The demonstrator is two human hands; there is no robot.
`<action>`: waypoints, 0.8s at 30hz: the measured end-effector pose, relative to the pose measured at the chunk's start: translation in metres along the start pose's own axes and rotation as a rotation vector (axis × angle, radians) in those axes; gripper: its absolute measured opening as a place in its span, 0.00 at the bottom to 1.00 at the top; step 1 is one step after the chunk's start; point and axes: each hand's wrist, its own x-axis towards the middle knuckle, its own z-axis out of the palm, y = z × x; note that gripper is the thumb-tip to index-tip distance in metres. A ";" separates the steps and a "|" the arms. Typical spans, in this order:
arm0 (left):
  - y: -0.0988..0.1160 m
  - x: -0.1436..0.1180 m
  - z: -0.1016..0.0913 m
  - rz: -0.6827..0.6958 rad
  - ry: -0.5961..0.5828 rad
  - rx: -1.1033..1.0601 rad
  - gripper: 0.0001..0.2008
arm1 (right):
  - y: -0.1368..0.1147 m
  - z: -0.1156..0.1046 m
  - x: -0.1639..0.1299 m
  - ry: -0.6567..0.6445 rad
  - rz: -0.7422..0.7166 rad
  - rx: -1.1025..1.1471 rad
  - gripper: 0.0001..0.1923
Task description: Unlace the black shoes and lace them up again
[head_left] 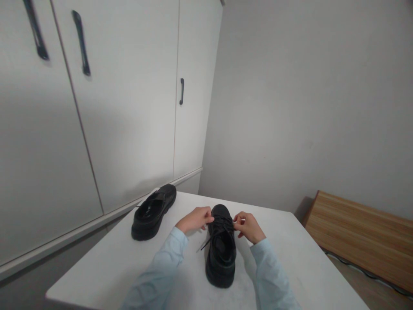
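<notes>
White table (290,258), matte, bare apart from two shoes; its far corner points toward a run of pale cupboard doors (129,107) with dark bar handles (181,91). Plain grey wall (306,94) to the right of the cupboards. A low wooden bench or board (361,237), light striped grain, sits by the wall at right, below table level, with a dark cable along the floor beside it. Near shoe (221,254): black, smooth upper, thick sole, standing upright in the middle of the table, toe pointing away from the person, heel nearest the camera. Black laces (219,226) cross the instep; one loose end trails off to the left of the shoe onto the table. Left hand (194,219) is at the left side of the lacing, fingers pinched together on a lace. Right hand (248,227) is at the right side of the lacing, fingertips likewise closed on a lace. Both sleeves pale blue. Second shoe (153,212): same black type, stands well apart to the left near the table's far edge, toe pointing away and to the right, opening in view, untouched.
</notes>
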 end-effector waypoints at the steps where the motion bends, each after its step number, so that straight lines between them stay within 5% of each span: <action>1: -0.001 0.000 -0.001 -0.005 -0.010 -0.013 0.11 | 0.001 0.000 0.000 -0.007 0.009 -0.004 0.13; 18: -0.002 0.001 0.002 -0.060 0.014 -0.008 0.10 | 0.007 0.001 0.002 -0.093 0.076 -0.052 0.08; 24: 0.010 -0.001 0.000 0.106 0.109 0.123 0.07 | 0.003 0.003 0.001 -0.086 0.057 -0.104 0.07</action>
